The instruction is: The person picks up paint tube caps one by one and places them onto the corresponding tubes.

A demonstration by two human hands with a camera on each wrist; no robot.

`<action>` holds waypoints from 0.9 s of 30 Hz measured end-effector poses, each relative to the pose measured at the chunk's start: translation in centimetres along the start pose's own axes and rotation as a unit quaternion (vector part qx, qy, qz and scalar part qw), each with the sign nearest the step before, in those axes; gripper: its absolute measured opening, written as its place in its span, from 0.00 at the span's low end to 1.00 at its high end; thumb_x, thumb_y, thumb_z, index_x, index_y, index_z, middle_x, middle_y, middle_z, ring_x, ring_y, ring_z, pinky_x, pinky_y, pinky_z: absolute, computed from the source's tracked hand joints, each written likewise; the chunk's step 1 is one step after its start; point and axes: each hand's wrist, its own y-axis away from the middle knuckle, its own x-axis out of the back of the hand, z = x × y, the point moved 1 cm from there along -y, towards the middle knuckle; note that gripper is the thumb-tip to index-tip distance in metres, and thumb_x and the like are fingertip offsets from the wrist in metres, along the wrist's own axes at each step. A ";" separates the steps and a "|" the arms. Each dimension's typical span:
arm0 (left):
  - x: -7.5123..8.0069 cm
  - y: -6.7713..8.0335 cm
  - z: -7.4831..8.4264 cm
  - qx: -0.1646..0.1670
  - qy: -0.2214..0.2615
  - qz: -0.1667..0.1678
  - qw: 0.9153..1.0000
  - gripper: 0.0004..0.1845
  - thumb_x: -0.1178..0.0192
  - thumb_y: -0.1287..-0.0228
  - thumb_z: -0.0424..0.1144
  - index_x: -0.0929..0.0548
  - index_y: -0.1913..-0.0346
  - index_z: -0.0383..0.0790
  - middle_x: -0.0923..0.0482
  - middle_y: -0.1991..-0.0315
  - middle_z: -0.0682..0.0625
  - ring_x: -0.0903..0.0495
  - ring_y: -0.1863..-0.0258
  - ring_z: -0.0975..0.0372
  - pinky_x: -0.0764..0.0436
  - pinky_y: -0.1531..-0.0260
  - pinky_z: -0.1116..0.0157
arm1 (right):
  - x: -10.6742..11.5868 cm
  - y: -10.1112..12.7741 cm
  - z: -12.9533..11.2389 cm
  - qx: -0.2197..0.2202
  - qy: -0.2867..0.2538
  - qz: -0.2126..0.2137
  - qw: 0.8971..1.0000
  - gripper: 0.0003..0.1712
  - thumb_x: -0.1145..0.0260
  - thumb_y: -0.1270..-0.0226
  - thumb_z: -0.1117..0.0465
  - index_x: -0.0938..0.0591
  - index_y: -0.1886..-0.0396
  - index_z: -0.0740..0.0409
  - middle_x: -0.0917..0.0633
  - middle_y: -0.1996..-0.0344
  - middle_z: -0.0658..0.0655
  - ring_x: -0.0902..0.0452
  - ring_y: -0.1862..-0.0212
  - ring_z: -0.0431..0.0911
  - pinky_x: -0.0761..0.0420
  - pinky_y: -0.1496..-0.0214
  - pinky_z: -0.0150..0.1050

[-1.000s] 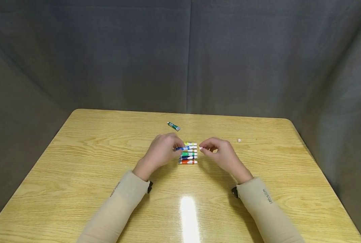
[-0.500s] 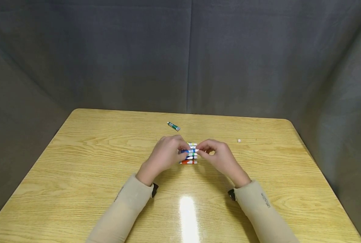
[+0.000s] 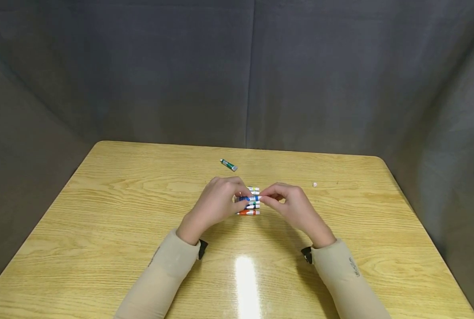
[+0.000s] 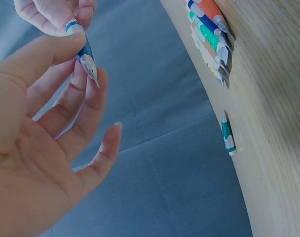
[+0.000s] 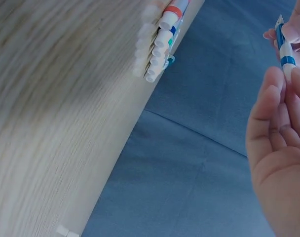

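My left hand (image 3: 217, 201) pinches a small blue and white paint tube (image 4: 84, 53) between thumb and fingers, up off the table. At the tube's white cap end, the thumb and fingertips of my right hand (image 3: 288, 200) pinch the white cap, which they mostly cover. Below the hands lies a row of several paint tubes (image 3: 248, 213), caps to the right, with the orange-red one nearest me. The left hand and the held tube hide part of that row in the head view. In the left wrist view, the tube's flat crimped end (image 4: 91, 71) points away from the right hand.
Farther back on the wooden table (image 3: 141, 195) a dark green paint tube (image 3: 228, 165) lies at an angle. A loose white cap (image 3: 314, 184) sits to the right of my right hand. Grey cloth (image 3: 173, 75) hangs behind the table and at both sides.
The hands have come together: the white cap in my right fingers, earlier apart from the blue tube, now meets its end. The left hand has shifted slightly right with the tube.
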 end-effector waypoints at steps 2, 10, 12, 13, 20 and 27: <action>0.1 0.1 0.1 -0.007 0.000 0.003 1.000 0.06 0.26 0.38 0.36 0.07 0.59 0.47 0.11 0.59 0.55 0.14 0.67 0.64 0.19 0.47 0.53 | 0.1 0.1 -0.1 0.000 0.003 -0.003 1.000 0.05 0.29 0.29 0.58 0.09 0.60 0.51 0.09 0.64 0.49 0.18 0.63 0.40 0.18 0.60 0.34; 0.5 0.3 0.3 -0.023 0.005 0.004 1.000 0.07 0.25 0.40 0.36 0.07 0.59 0.45 0.11 0.61 0.55 0.16 0.70 0.63 0.19 0.48 0.52 | 0.3 0.4 -0.3 0.011 0.011 -0.006 1.000 0.07 0.30 0.28 0.58 0.09 0.61 0.55 0.10 0.66 0.49 0.19 0.64 0.39 0.18 0.61 0.37; 0.5 0.3 0.3 -0.027 0.002 0.003 1.000 0.06 0.25 0.40 0.36 0.07 0.59 0.45 0.11 0.62 0.55 0.17 0.71 0.64 0.19 0.48 0.52 | 0.2 0.4 -0.3 0.013 0.008 -0.007 1.000 0.07 0.30 0.28 0.58 0.09 0.61 0.55 0.09 0.65 0.50 0.18 0.64 0.39 0.17 0.60 0.35; 0.5 0.3 0.3 -0.029 0.000 0.002 1.000 0.06 0.25 0.40 0.36 0.06 0.59 0.45 0.11 0.62 0.55 0.18 0.72 0.64 0.19 0.48 0.53 | 0.2 0.5 -0.3 0.013 0.007 -0.008 1.000 0.07 0.30 0.28 0.58 0.09 0.61 0.54 0.09 0.65 0.49 0.19 0.64 0.39 0.18 0.60 0.34; 0.5 0.4 0.1 -0.034 -0.006 0.002 0.999 0.05 0.26 0.39 0.36 0.06 0.60 0.46 0.11 0.63 0.56 0.20 0.73 0.67 0.19 0.47 0.53 | 0.0 0.6 -0.3 0.017 0.009 -0.011 1.000 0.06 0.29 0.29 0.57 0.09 0.60 0.52 0.11 0.65 0.46 0.20 0.64 0.38 0.19 0.59 0.34; 0.6 0.4 0.1 -0.032 0.002 0.001 0.999 0.05 0.26 0.39 0.36 0.07 0.60 0.46 0.11 0.62 0.56 0.15 0.70 0.61 0.19 0.48 0.52 | 0.0 0.8 -0.4 0.031 0.007 -0.015 0.999 0.04 0.28 0.30 0.60 0.10 0.61 0.53 0.12 0.67 0.46 0.22 0.66 0.36 0.17 0.58 0.41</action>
